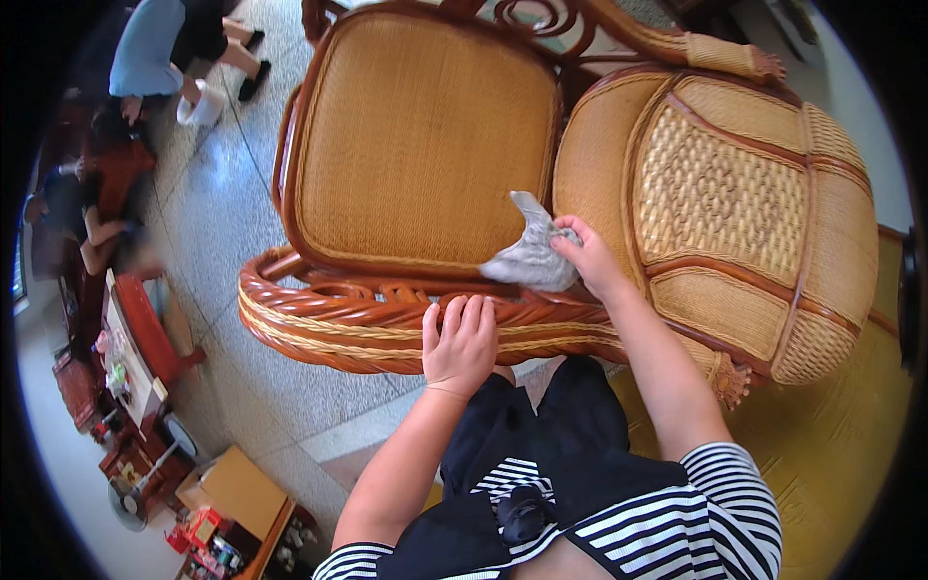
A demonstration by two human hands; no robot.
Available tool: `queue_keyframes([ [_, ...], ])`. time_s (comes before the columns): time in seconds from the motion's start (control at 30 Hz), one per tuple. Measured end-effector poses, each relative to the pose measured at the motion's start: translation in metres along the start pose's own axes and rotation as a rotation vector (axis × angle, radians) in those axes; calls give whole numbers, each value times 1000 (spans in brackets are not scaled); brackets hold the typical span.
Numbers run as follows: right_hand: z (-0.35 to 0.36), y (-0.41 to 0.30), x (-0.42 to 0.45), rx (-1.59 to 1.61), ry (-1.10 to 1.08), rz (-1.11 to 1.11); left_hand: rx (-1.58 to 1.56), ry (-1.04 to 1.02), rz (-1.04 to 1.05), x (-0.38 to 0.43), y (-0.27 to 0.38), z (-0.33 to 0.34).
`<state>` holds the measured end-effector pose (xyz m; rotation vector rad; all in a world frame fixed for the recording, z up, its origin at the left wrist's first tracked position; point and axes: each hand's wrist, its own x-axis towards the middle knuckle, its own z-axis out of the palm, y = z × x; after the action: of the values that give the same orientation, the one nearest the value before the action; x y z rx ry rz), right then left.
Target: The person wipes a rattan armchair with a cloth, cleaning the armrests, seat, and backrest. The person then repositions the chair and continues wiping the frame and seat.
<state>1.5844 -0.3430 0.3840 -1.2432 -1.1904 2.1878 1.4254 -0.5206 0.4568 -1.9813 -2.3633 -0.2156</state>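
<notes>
In the head view a rattan armchair fills the upper right, with a woven seat (428,138) and a woven backrest (725,188) framed in reddish-brown cane. My right hand (591,257) pinches a crumpled grey cloth (540,250) between thumb and fingers. The cloth hangs over the near rear corner of the seat, beside the backrest. My left hand (460,341) rests on top of the near armrest (333,326), its fingers lying across the twisted cane and holding nothing loose.
At the upper left a person in a light blue top (148,47) bends by a white bucket (201,104). Another person (80,210) is below, near a red wooden bench (145,326). A cardboard box (239,493) and a standing fan (129,500) are at the lower left.
</notes>
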Motion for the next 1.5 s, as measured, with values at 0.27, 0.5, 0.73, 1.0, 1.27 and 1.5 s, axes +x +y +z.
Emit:
queue_keyframes([
  [0.27, 10, -96, -136, 533, 14, -268, -65, 9, 19, -3, 2, -7],
  [0.5, 0, -119, -243, 322, -3, -484, -132, -129, -9, -5, 2, -19],
  [0.73, -3, -85, -347, 541, 47, -579, -1031, -292, 0, 2, 58, -34],
  [1.0, -5, -35, -408, 571, 57, -567, -1698, -1092, 267, -50, 178, -160],
  [1.27, 0, -10, -414, 433, -62, -473, -1693, -788, 25, -84, 156, -186],
  [1.5, 12, -14, -397, 488, -183, -381, -1752, -698, -28, -88, 149, -216],
])
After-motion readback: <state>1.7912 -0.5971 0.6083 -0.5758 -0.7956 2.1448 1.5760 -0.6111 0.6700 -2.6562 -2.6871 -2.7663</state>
